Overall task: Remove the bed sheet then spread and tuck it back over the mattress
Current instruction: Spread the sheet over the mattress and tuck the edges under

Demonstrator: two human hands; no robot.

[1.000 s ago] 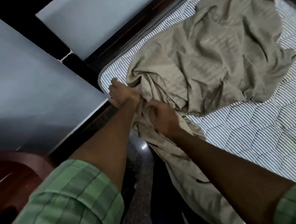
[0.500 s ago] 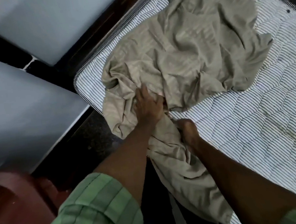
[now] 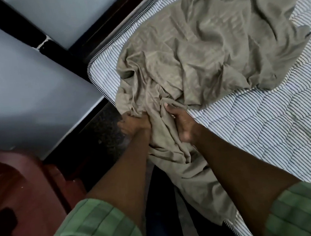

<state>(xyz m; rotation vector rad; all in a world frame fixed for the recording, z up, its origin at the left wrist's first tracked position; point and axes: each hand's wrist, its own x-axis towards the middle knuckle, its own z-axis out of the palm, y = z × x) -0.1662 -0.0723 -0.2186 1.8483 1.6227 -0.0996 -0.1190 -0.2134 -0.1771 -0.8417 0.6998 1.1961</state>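
Observation:
A crumpled beige bed sheet (image 3: 210, 41) lies bunched over the near corner of a striped quilted mattress (image 3: 267, 135), with one end hanging down past the mattress edge. My left hand (image 3: 134, 125) grips a fold of the sheet just off the mattress corner. My right hand (image 3: 182, 122) is closed on a gathered bunch of the same sheet a little to the right, over the mattress edge. Both forearms reach in from below, in green checked sleeves. Most of the mattress to the right is bare.
Pale grey wall panels (image 3: 22, 78) with dark frame strips stand to the left and behind the bed. A dark red-brown chair (image 3: 21, 199) sits at the lower left. A narrow strip of dark speckled floor (image 3: 104, 131) runs between wall and mattress.
My left hand has come back off the top of the sheet to its edge at the mattress corner. My right hand has moved up and taken a fuller bunch. The sheet is pulled closer.

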